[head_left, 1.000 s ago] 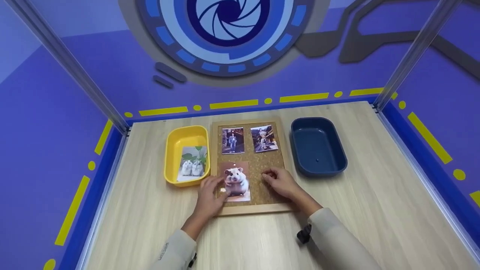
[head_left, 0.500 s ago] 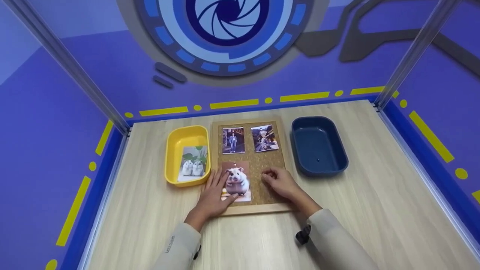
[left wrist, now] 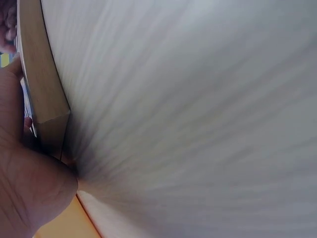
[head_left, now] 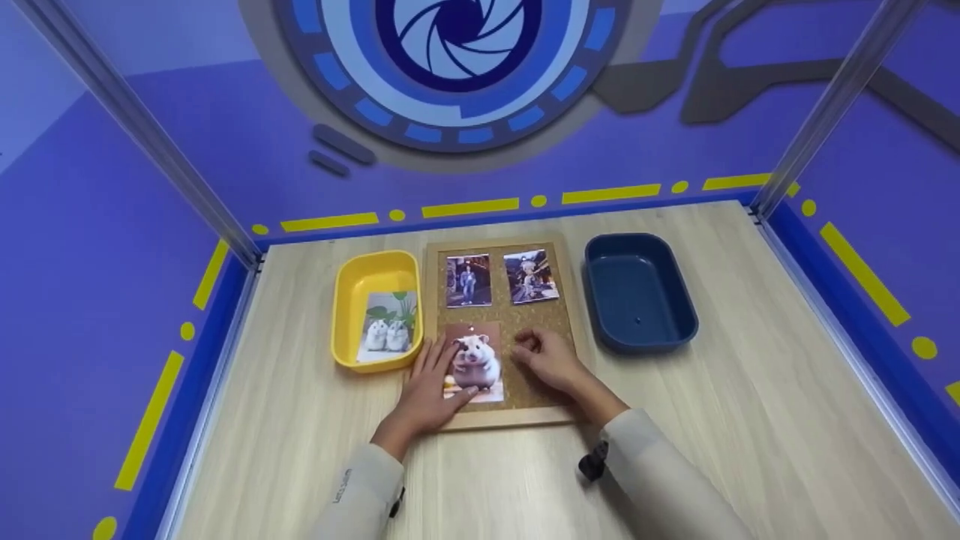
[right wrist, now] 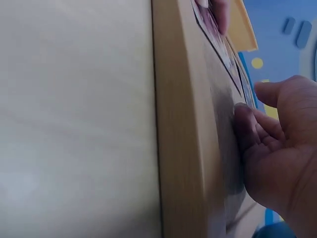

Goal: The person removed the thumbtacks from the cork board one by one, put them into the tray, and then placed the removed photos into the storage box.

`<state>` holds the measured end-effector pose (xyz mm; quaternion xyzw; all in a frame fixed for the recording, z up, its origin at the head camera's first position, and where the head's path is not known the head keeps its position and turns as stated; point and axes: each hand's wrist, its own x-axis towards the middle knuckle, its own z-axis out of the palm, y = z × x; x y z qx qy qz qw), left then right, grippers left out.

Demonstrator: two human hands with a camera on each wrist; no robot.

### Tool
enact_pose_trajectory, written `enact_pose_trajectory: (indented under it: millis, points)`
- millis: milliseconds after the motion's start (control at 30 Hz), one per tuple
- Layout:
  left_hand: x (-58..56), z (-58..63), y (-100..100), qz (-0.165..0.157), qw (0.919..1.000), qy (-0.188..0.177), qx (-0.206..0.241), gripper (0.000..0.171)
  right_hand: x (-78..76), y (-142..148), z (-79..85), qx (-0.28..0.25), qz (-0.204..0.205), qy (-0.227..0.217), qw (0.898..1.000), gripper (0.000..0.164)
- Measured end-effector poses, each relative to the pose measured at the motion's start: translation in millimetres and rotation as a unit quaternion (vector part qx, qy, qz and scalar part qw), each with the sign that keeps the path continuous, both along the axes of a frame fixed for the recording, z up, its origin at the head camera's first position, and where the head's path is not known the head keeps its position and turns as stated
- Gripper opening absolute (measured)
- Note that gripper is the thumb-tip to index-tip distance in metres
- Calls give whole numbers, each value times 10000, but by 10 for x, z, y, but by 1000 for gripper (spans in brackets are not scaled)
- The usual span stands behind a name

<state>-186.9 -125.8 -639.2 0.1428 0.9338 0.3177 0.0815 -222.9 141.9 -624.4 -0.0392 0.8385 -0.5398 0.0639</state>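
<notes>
A hamster photo (head_left: pixel 480 364) lies on the lower left of a wood-framed cork board (head_left: pixel 514 416), with a small pale dot at its top edge. My left hand (head_left: pixel 431 390) rests over the photo's left side and the frame, fingers straight and thumb spread across the photo's lower part. To the right of the photo, my right hand (head_left: pixel 553 361) is low over the cork with fingers loosely curled. The right wrist view shows its thumb apart from the curled fingers (right wrist: pixel 245 124), with nothing visible between them. Two smaller photos of people, left (head_left: pixel 469 281) and right (head_left: pixel 531 277), occupy the board's upper half.
Left of the board stands a yellow tray (head_left: pixel 345 300) holding a photo of two hamsters (head_left: pixel 388 330). A dark blue tray (head_left: pixel 679 292) is at the board's right. Blue-purple walls (head_left: pixel 225 165) enclose the wooden table (head_left: pixel 750 360) at the back and sides.
My left hand has shifted right and flattened its fingers over the hamster photo's left side. The right hand has moved slightly left, closer to that photo.
</notes>
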Motion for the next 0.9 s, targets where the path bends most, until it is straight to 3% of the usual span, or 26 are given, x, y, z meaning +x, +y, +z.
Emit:
enact_pose_trajectory:
  millis: [200, 400, 700, 900]
  points:
    - [6, 23, -17, 5, 9998, 9, -173, 90, -76, -322, -13, -320, 59, 509, 9982, 21]
    - [5, 33, -24, 26, 9996, -48, -278, 90, -138, -588, -22, -75, 333, 948, 9949, 17]
    - [-3, 15, 6, -31, 9995, 75, -318, 90, -222, -696, -21, 625, 494, 688, 9944, 20]
    - [1, 16, 2, -54, 9988, -75, -475, 91, -214, -720, -40, 845, 499, 850, 9915, 19]
